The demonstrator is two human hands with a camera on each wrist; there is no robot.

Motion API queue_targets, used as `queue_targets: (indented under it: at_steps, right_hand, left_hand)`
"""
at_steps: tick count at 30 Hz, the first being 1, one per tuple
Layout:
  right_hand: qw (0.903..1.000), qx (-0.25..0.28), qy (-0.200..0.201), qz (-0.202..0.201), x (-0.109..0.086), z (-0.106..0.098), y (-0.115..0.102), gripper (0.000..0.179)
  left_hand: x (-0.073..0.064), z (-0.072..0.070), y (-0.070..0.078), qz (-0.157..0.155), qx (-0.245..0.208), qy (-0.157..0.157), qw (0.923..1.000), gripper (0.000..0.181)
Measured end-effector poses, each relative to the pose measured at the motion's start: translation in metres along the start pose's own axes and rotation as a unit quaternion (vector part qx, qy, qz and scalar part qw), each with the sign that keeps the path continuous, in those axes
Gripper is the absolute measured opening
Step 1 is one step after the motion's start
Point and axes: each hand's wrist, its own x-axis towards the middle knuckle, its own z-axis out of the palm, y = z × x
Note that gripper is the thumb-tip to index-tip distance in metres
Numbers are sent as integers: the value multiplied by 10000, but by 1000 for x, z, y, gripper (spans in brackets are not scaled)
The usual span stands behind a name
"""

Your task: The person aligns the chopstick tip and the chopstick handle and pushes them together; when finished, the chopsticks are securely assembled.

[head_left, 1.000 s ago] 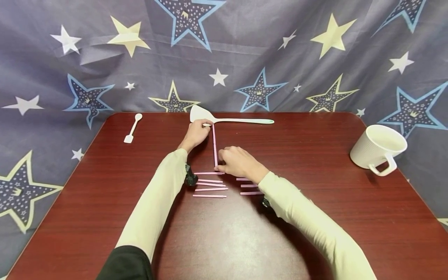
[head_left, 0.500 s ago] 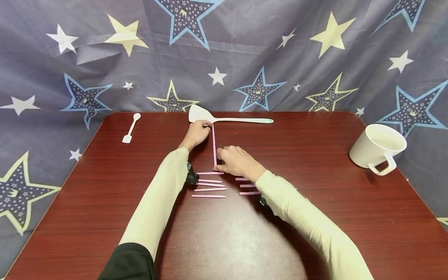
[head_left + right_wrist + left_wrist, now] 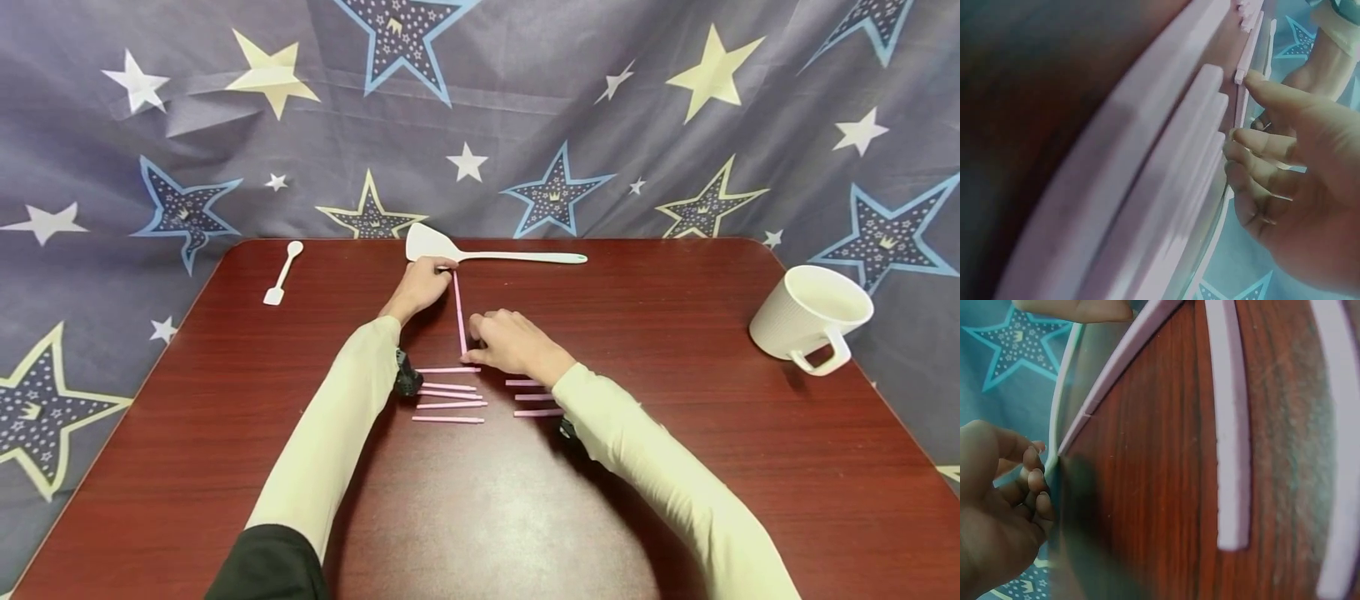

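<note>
A slim pink stick (image 3: 460, 321) with a seam partway along runs lengthwise away from me. My left hand (image 3: 420, 285) pinches its far end, right beside the white spatula (image 3: 517, 257). In the left wrist view the bent fingers (image 3: 1036, 481) sit at that end. My right hand (image 3: 513, 342) pinches the near end between thumb and index finger. Its thumb (image 3: 1266, 90) lies close to the tip of a crosswise stick (image 3: 1249, 50). Several more pink sticks (image 3: 448, 420) lie crosswise in a left column. A right column of sticks (image 3: 534, 397) is partly covered by my right forearm.
At the right edge of the reddish-brown table (image 3: 637, 333) stands a large white mug (image 3: 795, 321), handle towards me. A small white double-ended spoon-spatula (image 3: 283, 273) lies at the back left. Behind the table hangs a star-patterned grey cloth (image 3: 480, 100).
My right hand and the stick's near end have shifted very slightly to the right. The left hand stays at the far end, and the other sticks lie as before.
</note>
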Motion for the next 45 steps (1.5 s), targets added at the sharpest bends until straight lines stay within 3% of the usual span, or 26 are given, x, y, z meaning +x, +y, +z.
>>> queue_targets:
  at_steps: [5, 11, 16, 24, 33, 41, 45]
  right_hand:
    - [9996, 233, 137, 53, -9, -6, 6, 35]
    - [9984, 437, 366, 62, -29, -15, 16, 30]
    - [9968, 521, 610, -70, -51, -19, 24, 30]
    - [9939, 812, 738, 96, -86, -22, 29, 25]
    - [9902, 973, 996, 140, -120, -19, 25, 23]
    - [9883, 1154, 976, 183, -141, -15, 24, 18]
    - [9879, 1235, 913, 209, -149, -13, 26, 15]
  left_hand:
    - [-12, -9, 8, 301, -146, 13, 9994, 38]
    - [-39, -21, 16, 688, -454, 181, 9964, 31]
    - [-69, -28, 19, 999, -624, 275, 9927, 24]
    - [-120, -33, 18, 1343, -820, 109, 9875, 15]
    - [-173, -26, 10, 1602, -951, -90, 9825, 15]
    - [-197, -18, -7, 1489, -1068, -195, 9829, 15]
    - [-202, -14, -12, 1797, -755, -79, 9808, 16]
